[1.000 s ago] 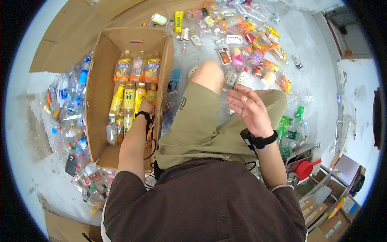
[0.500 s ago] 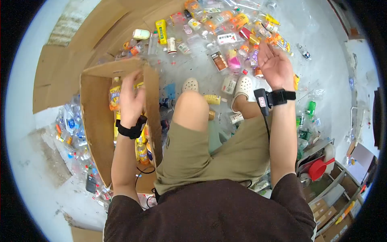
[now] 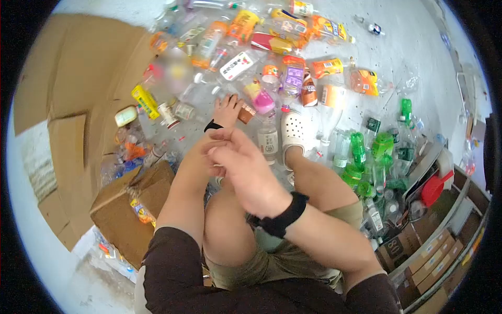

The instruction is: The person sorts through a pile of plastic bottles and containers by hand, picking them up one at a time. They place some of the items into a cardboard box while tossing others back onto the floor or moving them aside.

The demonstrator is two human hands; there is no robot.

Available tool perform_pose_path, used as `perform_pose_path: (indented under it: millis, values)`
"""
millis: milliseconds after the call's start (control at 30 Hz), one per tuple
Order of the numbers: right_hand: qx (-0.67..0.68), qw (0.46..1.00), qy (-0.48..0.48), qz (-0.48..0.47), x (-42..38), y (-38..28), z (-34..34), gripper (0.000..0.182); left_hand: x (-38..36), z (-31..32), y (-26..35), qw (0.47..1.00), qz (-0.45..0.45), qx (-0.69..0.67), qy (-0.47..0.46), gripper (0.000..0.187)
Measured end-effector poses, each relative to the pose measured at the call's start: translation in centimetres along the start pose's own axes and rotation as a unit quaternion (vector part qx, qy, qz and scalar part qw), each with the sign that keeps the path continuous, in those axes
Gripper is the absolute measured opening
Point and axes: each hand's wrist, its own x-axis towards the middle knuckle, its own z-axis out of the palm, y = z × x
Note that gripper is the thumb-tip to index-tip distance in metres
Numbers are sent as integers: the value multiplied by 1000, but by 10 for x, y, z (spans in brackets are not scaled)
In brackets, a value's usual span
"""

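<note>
My left hand [image 3: 226, 111] stretches down to the floor with its fingers spread. It lies beside a bottle with a brown label [image 3: 247, 112] and seems to touch its edge. Closer to the camera, my right hand [image 3: 251, 175] crosses over my left forearm, its fingers loosely bent and apart, and nothing shows in it. A clear bottle with a white label [image 3: 268, 140] and a pink-and-yellow bottle [image 3: 259, 97] lie just right of the left hand. Near its other side is a small clear bottle [image 3: 185, 111].
A cardboard box [image 3: 123, 209] stands at the left, with an orange soda bottle [image 3: 141, 212] showing. Many plastic bottles cover the floor ahead. Green bottles [image 3: 381, 146] gather at the right, near a red dustpan-like scoop [image 3: 434, 189]. Flat cardboard [image 3: 89, 63] lines the left side.
My left hand has left the box and reached forward to the floor bottles. My right hand has swung from the right across my body. The view has shifted.
</note>
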Motion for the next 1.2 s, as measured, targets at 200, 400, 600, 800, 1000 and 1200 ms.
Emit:
perform_pose_path:
  millis: [200,400,600,800,1000,1200]
  values:
    - [36,998,52,-7,7,-18,-12,33,10,-3,-2,997,14,14,-81,41]
    - [-67,982,97,-145,13,-24,-22,33,-27,-113,2,983,134,43,119,36]
    - [-219,901,225,-299,21,-33,-28,40,-70,-263,27,896,202,-36,393,46]
    - [86,982,-115,-121,-6,-65,-29,45,-44,-252,43,783,76,-471,398,53]
    - [39,968,66,-238,-6,-73,-31,42,54,-88,74,802,-148,-573,78,62]
    - [120,957,106,-242,-2,-72,-25,48,113,7,135,895,-201,-374,-139,72]
